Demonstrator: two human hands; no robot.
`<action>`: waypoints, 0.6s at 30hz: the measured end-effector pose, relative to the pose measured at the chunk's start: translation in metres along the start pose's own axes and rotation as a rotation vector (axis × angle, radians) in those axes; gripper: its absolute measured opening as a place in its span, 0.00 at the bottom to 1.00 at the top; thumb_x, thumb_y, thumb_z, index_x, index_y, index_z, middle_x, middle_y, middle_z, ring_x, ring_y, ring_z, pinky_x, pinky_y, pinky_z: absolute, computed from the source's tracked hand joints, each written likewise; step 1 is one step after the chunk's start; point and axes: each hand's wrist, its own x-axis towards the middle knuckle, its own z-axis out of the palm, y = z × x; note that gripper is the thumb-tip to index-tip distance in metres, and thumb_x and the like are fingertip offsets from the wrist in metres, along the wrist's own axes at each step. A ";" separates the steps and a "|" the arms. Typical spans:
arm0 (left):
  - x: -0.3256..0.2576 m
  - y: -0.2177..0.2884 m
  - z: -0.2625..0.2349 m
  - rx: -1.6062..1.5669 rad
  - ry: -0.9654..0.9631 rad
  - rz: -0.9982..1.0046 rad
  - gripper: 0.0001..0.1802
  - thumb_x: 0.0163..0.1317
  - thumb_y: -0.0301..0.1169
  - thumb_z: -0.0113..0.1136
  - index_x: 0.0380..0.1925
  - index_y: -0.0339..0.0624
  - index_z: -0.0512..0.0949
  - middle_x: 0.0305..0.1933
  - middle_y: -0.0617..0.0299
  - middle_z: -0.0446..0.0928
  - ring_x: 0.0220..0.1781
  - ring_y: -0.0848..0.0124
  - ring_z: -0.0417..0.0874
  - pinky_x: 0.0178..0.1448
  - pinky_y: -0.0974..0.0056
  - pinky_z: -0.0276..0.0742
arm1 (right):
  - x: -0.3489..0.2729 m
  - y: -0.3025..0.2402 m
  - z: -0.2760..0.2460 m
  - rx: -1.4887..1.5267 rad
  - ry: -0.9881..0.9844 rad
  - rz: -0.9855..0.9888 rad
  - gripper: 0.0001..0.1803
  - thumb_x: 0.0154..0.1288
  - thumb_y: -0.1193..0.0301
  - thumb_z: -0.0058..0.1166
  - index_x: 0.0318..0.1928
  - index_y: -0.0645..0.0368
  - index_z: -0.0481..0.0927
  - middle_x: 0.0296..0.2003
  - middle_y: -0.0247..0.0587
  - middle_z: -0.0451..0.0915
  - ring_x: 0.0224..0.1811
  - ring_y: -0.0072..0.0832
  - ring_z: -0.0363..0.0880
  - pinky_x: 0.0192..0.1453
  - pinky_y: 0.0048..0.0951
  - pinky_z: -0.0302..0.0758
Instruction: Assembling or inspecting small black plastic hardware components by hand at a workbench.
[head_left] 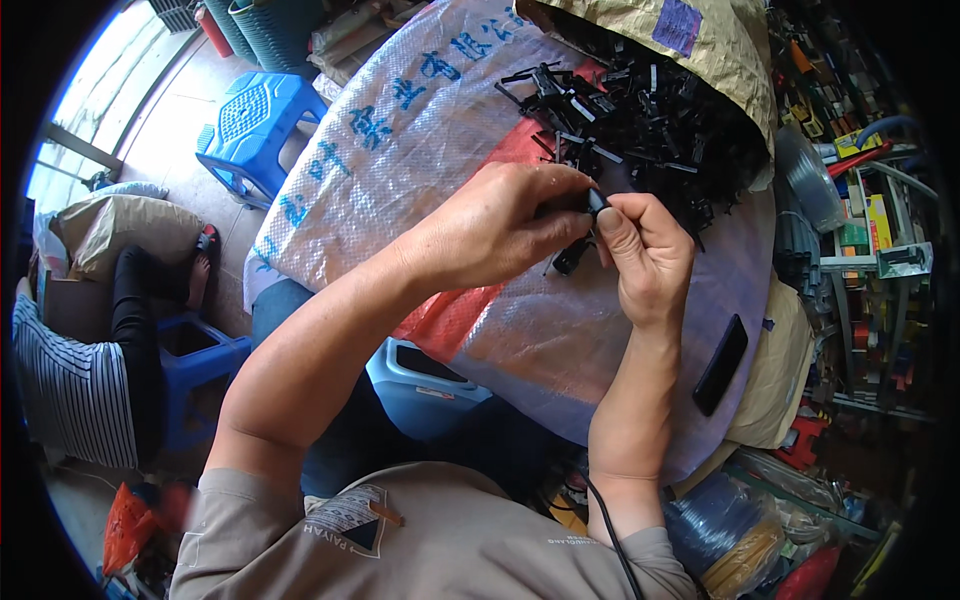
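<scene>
My left hand [490,225] and my right hand [648,255] meet over a woven plastic sack [400,130] that covers the work surface. Both pinch a small black plastic part [582,240] between fingertips; its lower end sticks out below my fingers. Just beyond my hands lies a heap of several similar black plastic parts [650,110], spilling from an open brown paper bag [720,40].
A black phone [720,365] lies on the sack at the right. A blue plastic stool [250,125] stands far left, and a blue bin [420,385] sits below the sack. A person in a striped top [75,390] sits at left. Cluttered shelves [860,240] fill the right.
</scene>
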 end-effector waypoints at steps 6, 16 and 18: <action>-0.003 -0.006 0.003 0.289 -0.015 0.149 0.17 0.54 0.29 0.60 0.44 0.32 0.75 0.31 0.44 0.78 0.32 0.52 0.83 0.38 0.58 0.78 | -0.003 -0.006 -0.008 0.178 -0.201 0.188 0.04 0.64 0.78 0.55 0.39 0.64 0.79 0.25 0.27 0.77 0.25 0.11 0.70 0.30 0.14 0.66; 0.009 -0.007 -0.026 -0.717 0.183 -0.177 0.15 0.64 0.38 0.53 0.43 0.38 0.75 0.31 0.59 0.76 0.24 0.76 0.76 0.24 0.74 0.68 | 0.001 -0.007 -0.028 0.009 0.042 0.071 0.09 0.62 0.77 0.58 0.43 0.63 0.79 0.31 0.26 0.77 0.32 0.10 0.72 0.37 0.13 0.68; 0.009 -0.012 -0.032 -0.771 0.211 -0.184 0.17 0.64 0.41 0.55 0.43 0.38 0.75 0.30 0.60 0.75 0.24 0.74 0.76 0.24 0.73 0.69 | 0.001 -0.005 -0.028 -0.078 -0.071 0.149 0.10 0.59 0.74 0.62 0.41 0.63 0.79 0.30 0.25 0.76 0.31 0.10 0.71 0.36 0.13 0.68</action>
